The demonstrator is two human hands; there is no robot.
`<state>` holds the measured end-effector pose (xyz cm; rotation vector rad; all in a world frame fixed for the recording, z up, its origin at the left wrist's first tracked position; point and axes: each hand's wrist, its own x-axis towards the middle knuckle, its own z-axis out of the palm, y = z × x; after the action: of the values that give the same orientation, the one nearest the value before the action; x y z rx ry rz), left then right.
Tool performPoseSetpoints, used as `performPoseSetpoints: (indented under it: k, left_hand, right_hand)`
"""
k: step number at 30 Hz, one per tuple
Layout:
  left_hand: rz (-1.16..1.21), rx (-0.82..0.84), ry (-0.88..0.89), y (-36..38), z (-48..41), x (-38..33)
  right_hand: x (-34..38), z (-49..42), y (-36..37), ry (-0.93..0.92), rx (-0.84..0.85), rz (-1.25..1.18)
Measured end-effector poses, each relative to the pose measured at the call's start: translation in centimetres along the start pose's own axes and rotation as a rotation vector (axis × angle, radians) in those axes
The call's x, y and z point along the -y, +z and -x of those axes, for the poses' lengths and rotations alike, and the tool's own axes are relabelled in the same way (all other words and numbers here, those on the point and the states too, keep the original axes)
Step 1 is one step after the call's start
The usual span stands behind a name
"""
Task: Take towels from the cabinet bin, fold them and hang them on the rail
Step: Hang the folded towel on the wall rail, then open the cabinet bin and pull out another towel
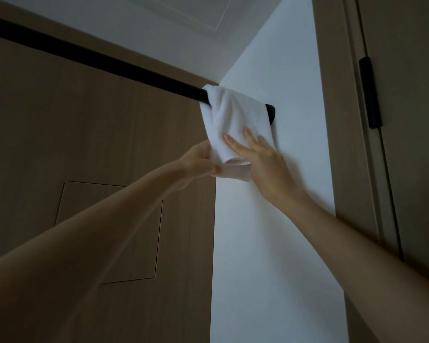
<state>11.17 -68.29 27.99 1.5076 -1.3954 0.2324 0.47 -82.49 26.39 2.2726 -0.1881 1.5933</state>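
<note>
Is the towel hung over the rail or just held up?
Hung: the towel drapes over the rail near the wall. The left hand pinches its lower edge; the right hand rests flat on it.

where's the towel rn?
Head view, centre-right: white towel draped over right end of black rail; left hand pinches its lower edge, right hand flat on it.

I'm in a home, some closet or bathroom corner: a round black rail (84, 54) runs from 10 o'clock into a plain white painted wall (270, 231), beige wood-grain panelling (60, 132) with a square hatch (109, 231) sits at 7 o'clock, a door's black hinge (369, 92) at 2 o'clock.
</note>
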Motion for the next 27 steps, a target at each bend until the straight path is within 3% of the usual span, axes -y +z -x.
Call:
performPoseSetpoints:
  k: [5, 12, 16, 21, 27]
  left_hand:
    - [0.051, 0.0, -0.051, 1.6, -0.2, 0.3]
    - [0.066, -0.165, 0.006, 1.1, 2.3, 0.9]
    - [-0.094, -0.24, 0.008, -0.6, 4.9, 1.0]
    - [-0.505, -0.221, 0.191, -2.7, 9.6, 0.5]
    - [-0.897, -0.193, 0.284, -4.0, 17.6, 0.0]
  right_hand:
    - [-0.9, 0.4, 0.0, 0.01, 0.034, 0.044]
    - [-0.7, 2.7, -0.2, 0.026, 0.177, -0.002]
    - [0.3, 4.9, -1.5, 0.026, 0.095, -0.043]
    - [3.6, 7.0, -4.4, -0.022, -0.039, -0.085]
    - [10.0, 11.2, -6.4, -0.056, -0.006, -0.109]
